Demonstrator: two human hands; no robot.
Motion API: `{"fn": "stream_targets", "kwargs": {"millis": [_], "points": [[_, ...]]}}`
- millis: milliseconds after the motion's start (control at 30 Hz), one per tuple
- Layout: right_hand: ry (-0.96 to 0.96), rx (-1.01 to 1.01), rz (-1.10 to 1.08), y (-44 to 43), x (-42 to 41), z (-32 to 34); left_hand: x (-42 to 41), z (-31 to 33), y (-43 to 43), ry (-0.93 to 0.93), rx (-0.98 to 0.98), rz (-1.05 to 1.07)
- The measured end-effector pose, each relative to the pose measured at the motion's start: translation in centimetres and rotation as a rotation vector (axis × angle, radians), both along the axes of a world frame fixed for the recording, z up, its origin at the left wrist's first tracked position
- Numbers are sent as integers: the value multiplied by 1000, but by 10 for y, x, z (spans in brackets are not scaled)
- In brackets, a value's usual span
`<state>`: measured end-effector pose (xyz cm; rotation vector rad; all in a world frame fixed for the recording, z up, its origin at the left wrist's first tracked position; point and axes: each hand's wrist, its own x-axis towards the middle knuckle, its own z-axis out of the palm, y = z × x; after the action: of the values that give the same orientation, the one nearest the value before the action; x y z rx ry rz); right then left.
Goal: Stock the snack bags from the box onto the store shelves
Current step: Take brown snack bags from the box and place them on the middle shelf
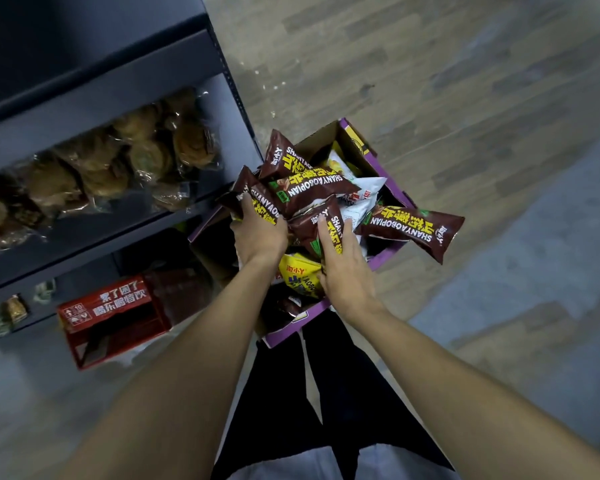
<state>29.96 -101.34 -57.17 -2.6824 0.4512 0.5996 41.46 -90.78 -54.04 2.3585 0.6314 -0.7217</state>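
A purple-edged cardboard box (390, 188) stands on the floor below me, full of snack bags. Several brown bags with yellow lettering are bunched above it. My left hand (258, 233) grips a brown bag (253, 197) at the left of the bunch. My right hand (343, 268) holds another brown bag (321, 226) from below, fingers wrapped over it. One more brown bag (413, 228) sticks out over the box's right rim. Yellow (300, 275) and white bags (361, 199) lie deeper in the box. The dark shelves (94, 98) rise at the left.
Clear-wrapped pastries (94, 164) fill a middle shelf. A red carton (115, 317) sits on the floor under the shelves, with small packets (14, 310) on the lowest shelf. Wood-pattern floor (465, 98) spreads to the right. My dark trouser legs (326, 393) stand just behind the box.
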Motion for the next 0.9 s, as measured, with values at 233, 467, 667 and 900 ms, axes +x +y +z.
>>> {"fn": "stream_targets", "kwargs": {"millis": [233, 467, 667, 900], "points": [[-47, 22, -73, 1, 4, 17, 10, -1, -5, -42, -82, 121], [-208, 179, -191, -10, -7, 59, -1, 40, 26, -100, 28, -114], [-211, 170, -212, -12, 37, 48, -20, 31, 47, -251, 220, -393], [1, 50, -145, 1, 67, -4, -7, -15, 38, -68, 101, -371]]}}
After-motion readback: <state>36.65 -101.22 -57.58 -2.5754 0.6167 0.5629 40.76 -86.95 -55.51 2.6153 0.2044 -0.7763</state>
